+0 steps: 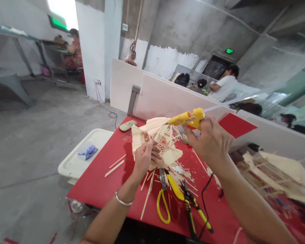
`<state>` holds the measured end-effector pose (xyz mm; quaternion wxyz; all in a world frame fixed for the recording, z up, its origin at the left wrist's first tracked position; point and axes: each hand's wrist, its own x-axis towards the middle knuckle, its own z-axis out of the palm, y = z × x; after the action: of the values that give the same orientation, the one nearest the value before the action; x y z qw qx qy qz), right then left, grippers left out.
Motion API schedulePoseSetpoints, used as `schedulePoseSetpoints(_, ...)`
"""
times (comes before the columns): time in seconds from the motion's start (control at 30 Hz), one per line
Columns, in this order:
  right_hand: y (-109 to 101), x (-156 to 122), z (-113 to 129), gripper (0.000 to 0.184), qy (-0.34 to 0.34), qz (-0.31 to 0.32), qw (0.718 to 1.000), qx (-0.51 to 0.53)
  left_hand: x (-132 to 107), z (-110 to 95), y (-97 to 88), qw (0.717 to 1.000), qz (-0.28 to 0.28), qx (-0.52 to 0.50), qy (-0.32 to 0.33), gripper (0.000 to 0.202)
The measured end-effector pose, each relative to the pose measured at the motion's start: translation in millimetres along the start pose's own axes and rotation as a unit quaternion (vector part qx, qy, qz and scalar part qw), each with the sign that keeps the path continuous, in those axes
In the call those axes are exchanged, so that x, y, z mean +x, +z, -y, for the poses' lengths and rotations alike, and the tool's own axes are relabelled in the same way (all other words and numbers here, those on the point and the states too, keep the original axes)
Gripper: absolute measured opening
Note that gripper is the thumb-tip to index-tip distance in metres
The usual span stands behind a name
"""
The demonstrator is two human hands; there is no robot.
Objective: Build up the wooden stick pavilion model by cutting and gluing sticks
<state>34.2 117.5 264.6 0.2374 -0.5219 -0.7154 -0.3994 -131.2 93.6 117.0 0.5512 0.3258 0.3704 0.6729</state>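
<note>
A model built of thin wooden sticks (156, 139) stands on the red table (101, 179). My left hand (144, 157) grips its near side, fingers closed on the sticks. My right hand (210, 140) is wrapped round a yellow glue gun (186, 118). The gun's nozzle points left and touches the top of the stick model. A black cord (204, 200) runs from the gun down across the table.
Yellow-handled scissors (164, 200) and yellow-black cutters (190, 203) lie near the front edge among loose sticks (115, 166). A white tray (78, 159) stands left of the table. A second stick model (277, 176) sits at right. White partitions (162, 98) stand behind; people sit beyond.
</note>
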Motion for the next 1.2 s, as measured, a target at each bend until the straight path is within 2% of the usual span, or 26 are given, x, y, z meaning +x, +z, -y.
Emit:
schedulePoseSetpoints(0.07,-4,-3,-3,0.044,0.039,0.046,0.997,0.054,-14,-1,-4.8,0.998,-0.024,0.047,0.030,0.050)
schedulePoseSetpoints(0.17,-5,-16,-19,0.044,0.087,0.118,0.976,0.159,-36,-2,-8.6,0.988,-0.048,0.108,0.101,0.044)
schedulePoseSetpoints(0.27,2,-48,-45,0.037,0.136,0.149,0.952,0.232,-54,1,-1.7,0.986,-0.012,0.118,0.120,0.037)
schedulePoseSetpoints(0.4,9,-119,-82,0.024,0.231,0.172,0.923,0.254,-72,21,20.3,0.986,0.079,0.129,0.074,0.036)
schedulePoseSetpoints(0.47,9,-161,-96,0.022,0.300,0.190,0.894,0.272,-80,37,32.5,0.981,0.117,0.148,0.053,0.036)
schedulePoseSetpoints(0.6,12,-240,-103,0.025,0.429,0.182,0.836,0.289,-96,75,54.0,0.968,0.174,0.179,0.026,0.035)
schedulePoseSetpoints(0.67,17,-268,-100,0.030,0.443,0.194,0.835,0.263,-106,94,63.8,0.963,0.184,0.197,0.011,0.035)
schedulePoseSetpoints(0.7,22,-278,-99,0.032,0.435,0.224,0.842,0.226,-111,104,68.9,0.961,0.185,0.206,0.005,0.036)
schedulePoseSetpoints(0.77,33,-290,-100,0.040,0.422,0.289,0.848,0.141,-119,120,79.4,0.957,0.187,0.223,-0.002,0.037)
schedulePoseSetpoints(0.9,58,-301,-111,0.047,0.430,0.399,0.805,0.090,-132,142,100.5,0.945,0.213,0.248,-0.007,0.036)
schedulePoseSetpoints(1.0,75,-309,-119,0.049,0.449,0.418,0.784,0.096,-136,150,112.6,0.936,0.228,0.270,-0.003,0.037)
schedulePoseSetpoints(1.2,107,-324,-137,0.044,0.489,0.404,0.767,0.094,-137,164,124.8,0.932,0.232,0.280,-0.006,0.037)
